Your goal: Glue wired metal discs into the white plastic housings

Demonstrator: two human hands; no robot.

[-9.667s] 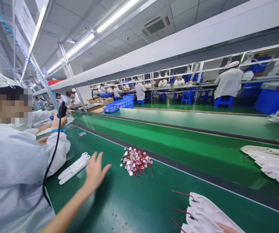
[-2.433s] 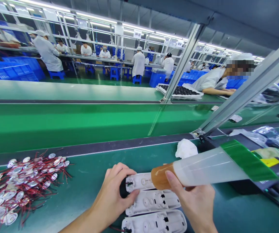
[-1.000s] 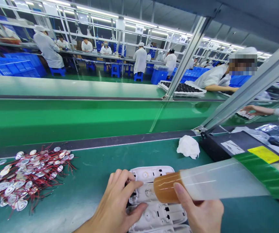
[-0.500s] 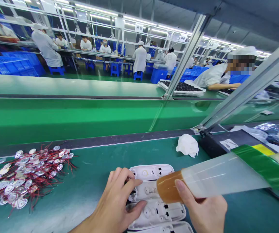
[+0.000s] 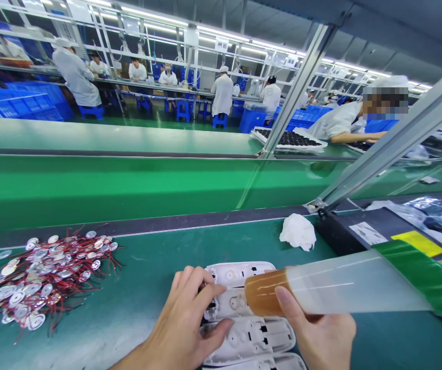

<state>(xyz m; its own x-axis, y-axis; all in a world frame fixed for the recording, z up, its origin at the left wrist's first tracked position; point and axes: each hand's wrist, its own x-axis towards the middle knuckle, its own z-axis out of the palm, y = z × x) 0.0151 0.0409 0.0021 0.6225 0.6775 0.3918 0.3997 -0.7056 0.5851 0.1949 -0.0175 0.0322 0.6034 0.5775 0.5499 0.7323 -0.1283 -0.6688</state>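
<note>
Several white plastic housings [image 5: 239,339] lie in a column on the green bench. My left hand [image 5: 190,313] rests at their left ends, thumb and fingers apart, touching the second housing from the back. In my right hand [image 5: 315,329] is a large translucent tube [image 5: 351,282] with a brown end and a green band, held nearly level. The brown end is over the second housing and hides its right part. At the left is a pile of silvery discs with red wires [image 5: 39,282].
Crumpled white tissue [image 5: 298,232] lies behind the tube. A black box [image 5: 351,226] with a yellow label and plastic bags sit at the right. A metal post [image 5: 298,87] rises from the divider; beyond it a person [image 5: 344,121] leans over trays.
The tube in my right hand has shifted slightly left at its brown end, and its green end has dropped lower. My left hand stays in nearly the same place.
</note>
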